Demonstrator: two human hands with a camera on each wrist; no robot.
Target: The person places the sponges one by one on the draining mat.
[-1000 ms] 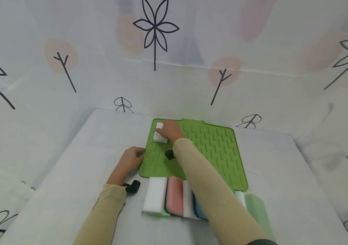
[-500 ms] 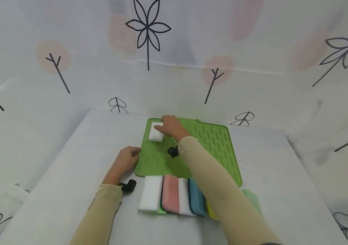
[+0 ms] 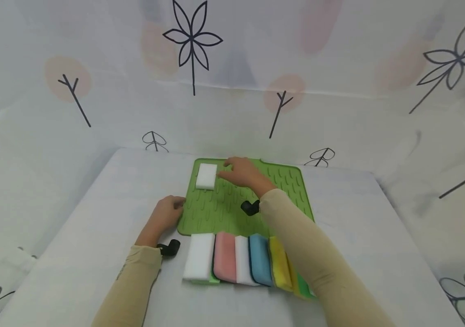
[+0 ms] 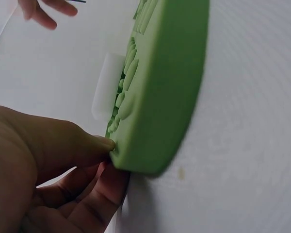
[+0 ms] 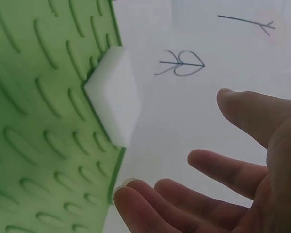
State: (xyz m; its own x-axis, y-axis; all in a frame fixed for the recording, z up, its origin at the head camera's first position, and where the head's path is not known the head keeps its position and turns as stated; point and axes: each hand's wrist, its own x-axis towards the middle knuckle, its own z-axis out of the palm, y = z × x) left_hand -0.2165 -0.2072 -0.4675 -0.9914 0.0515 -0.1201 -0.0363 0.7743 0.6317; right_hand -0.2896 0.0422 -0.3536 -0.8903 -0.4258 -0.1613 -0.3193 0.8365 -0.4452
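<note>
A green ridged mat [image 3: 204, 215] lies flat on the white table. On its far left corner rests a white sponge block [image 3: 206, 176], lying on its broad side. My left hand [image 3: 165, 213] pinches the mat's left edge; in the left wrist view the thumb [image 4: 82, 145] is on top and the fingers are at the underside. Just right of the white block, my right hand [image 3: 240, 172] hovers over the mat with nothing in it. The right wrist view shows its thumb and fingers [image 5: 203, 199] spread apart, clear of the block.
Along the mat's near edge stands a row of sponges: a white one [image 3: 198, 256], a pink one [image 3: 225, 256], another white one [image 3: 243, 261], a blue one [image 3: 261, 261] and a yellow one [image 3: 280, 263]. The right sleeve [image 3: 318, 254] covers the row's right end. Patterned cloth hangs behind the table.
The right hand has let go of the white sponge block and drawn off to the right. The block stays on the mat's corner. My left hand keeps its place at the mat's edge.
</note>
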